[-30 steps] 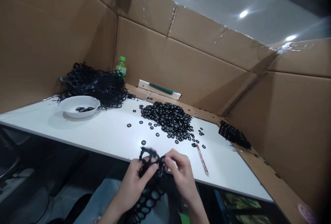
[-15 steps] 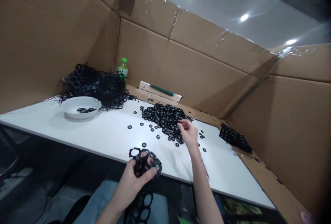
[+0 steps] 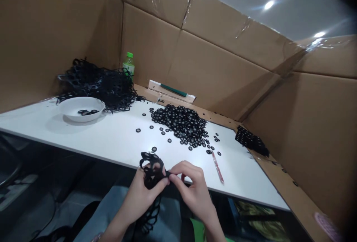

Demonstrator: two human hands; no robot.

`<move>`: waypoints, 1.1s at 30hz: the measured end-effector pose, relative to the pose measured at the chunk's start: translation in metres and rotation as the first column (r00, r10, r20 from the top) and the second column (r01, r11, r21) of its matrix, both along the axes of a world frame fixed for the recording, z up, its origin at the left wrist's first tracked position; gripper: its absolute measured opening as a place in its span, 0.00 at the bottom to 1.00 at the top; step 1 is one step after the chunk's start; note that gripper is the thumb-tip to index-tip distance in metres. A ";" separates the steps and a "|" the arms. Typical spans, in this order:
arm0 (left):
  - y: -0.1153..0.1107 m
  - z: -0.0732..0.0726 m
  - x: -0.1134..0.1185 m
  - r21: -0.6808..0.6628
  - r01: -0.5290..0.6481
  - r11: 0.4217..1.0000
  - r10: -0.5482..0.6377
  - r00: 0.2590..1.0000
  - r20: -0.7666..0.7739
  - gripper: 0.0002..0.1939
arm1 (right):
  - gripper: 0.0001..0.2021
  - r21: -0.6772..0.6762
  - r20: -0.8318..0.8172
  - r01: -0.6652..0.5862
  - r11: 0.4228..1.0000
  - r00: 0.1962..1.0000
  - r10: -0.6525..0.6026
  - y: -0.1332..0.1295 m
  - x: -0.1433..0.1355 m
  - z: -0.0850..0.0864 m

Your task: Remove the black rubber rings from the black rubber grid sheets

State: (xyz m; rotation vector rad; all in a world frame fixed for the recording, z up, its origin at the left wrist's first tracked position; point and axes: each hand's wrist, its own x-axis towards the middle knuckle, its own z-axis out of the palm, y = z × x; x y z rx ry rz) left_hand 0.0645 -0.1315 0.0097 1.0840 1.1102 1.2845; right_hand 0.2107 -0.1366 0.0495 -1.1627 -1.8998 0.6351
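Observation:
In my left hand (image 3: 145, 193) is a floppy black sheet with round holes (image 3: 152, 163), bunched in the fingers, its lower part hanging over my lap. The thumb and fingertips of my right hand (image 3: 192, 188) pinch at the sheet's right edge, touching my left fingertips. Whether a small ring sits between the right fingertips is hidden. Beyond my hands, a heap of small black rings (image 3: 181, 123) lies on the white table (image 3: 117, 137), with several loose ones scattered around it. A thin red-and-clear stick (image 3: 218, 167) rests to the right of my right hand.
A white bowl (image 3: 65, 105) with several black rings stands at the left. Behind it is a tangled pile of black perforated strips (image 3: 97, 83) beside a green-capped bottle (image 3: 128, 64). Black perforated sheets (image 3: 251, 140) lie at the right edge. Cardboard walls (image 3: 217, 59) surround the table.
My right hand has come back from the ring heap to the sheet in my left hand. The red-and-clear stick is now uncovered. The whole view has tilted slightly downward.

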 end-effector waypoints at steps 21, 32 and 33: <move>0.002 -0.006 -0.008 -0.089 0.160 0.983 -0.166 0.984 -0.072 0.18 | 0.10 0.124 0.066 0.249 0.960 0.964 -0.259 0.094 0.034 0.007; 0.004 -0.015 -0.013 0.009 0.241 0.970 -0.225 0.918 -0.325 0.14 | 0.09 0.006 0.032 -0.101 0.995 0.994 0.101 0.026 -0.006 -0.005; 0.003 -0.014 -0.012 0.045 0.232 0.972 -0.206 0.923 -0.325 0.14 | 0.08 0.018 0.042 -0.096 0.995 0.995 0.096 0.026 -0.005 -0.004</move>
